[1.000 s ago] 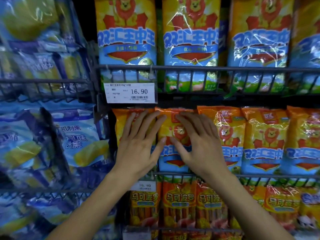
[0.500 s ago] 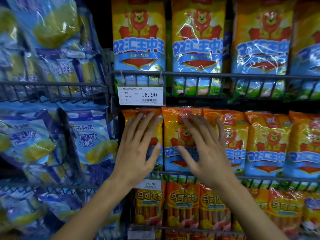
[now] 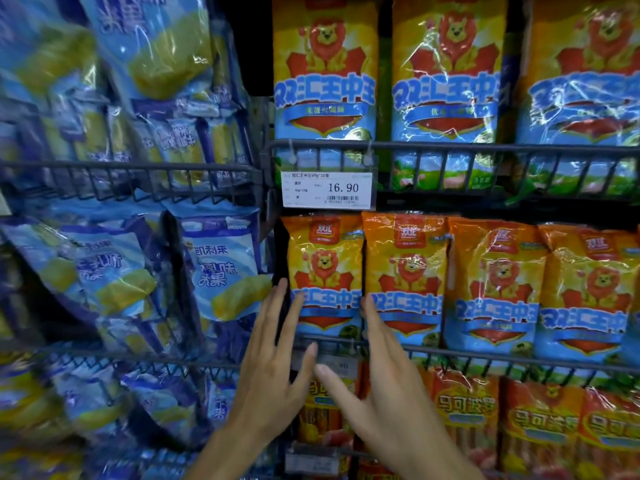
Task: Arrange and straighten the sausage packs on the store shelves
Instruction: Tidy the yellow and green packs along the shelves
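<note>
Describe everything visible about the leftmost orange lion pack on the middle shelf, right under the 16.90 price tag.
The leftmost orange lion pack is a glossy plastic bag, orange at the top, with a red logo patch, a cartoon lion, blue lettering and a red shield. It stands upright behind the wire shelf rail, beside a matching neighbouring pack. The left hand and right hand, fingers straight, flank its lower part; fingertips reach its bottom edges, though firm contact cannot be confirmed.
</note>
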